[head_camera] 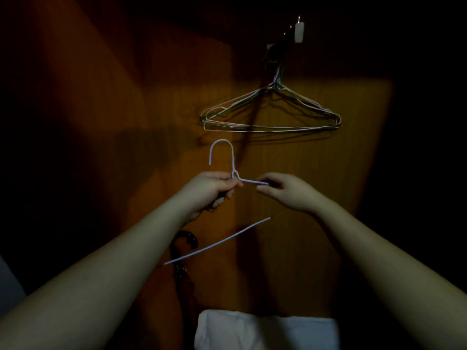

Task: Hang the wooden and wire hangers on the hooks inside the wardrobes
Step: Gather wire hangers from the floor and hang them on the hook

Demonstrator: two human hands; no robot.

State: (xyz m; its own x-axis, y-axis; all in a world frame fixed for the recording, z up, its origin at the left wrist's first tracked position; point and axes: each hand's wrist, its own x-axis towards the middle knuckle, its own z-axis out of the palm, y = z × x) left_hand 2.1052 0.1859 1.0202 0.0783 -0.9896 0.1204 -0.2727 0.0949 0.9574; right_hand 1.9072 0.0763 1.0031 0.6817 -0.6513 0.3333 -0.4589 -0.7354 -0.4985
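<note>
Hanger (222, 157), white wire, is pinched at its neck in my left hand (211, 190); my right hand (285, 190) grips its shoulder. Its bottom bar slants from 8 to 2 o'clock. The wall hook (299, 31), already holding a bunch of hangers (271, 114), sits at 1 o'clock, nearer my right. No writing visible.

A dark umbrella (180, 258) with a curved handle stands upright at about seven o'clock, against the brown wooden panel (290, 248). At six o'clock, on the bottom edge, lies something white (265, 333), perhaps folded cloth; the dim light hides its details.
</note>
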